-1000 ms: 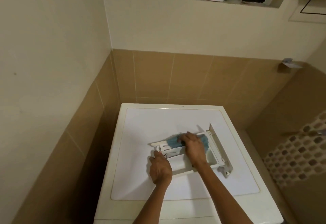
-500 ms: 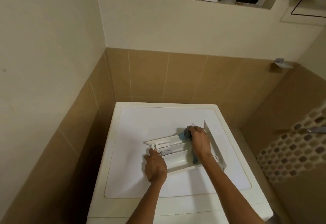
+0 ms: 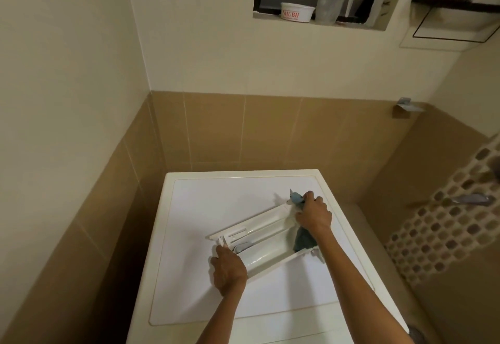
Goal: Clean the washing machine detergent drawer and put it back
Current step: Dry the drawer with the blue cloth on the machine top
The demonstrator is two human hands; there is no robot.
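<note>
Clutching the blue cloth (image 3: 296, 197) in my right hand's (image 3: 313, 215) curled fingers at the detergent drawer's (image 3: 261, 235) far end, I grip its near end with my left hand (image 3: 230, 270); it lies atop the washing machine (image 3: 216, 203).

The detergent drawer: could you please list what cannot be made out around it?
Head view: right end of the detergent drawer, covered by the right hand and blue cloth.
Head view: fingertips of the left hand, hidden behind the hand itself.
Head view: front and drawer slot of the washing machine, cut off by the bottom edge.
Head view: residue in the compartments, too small to judge.
</note>
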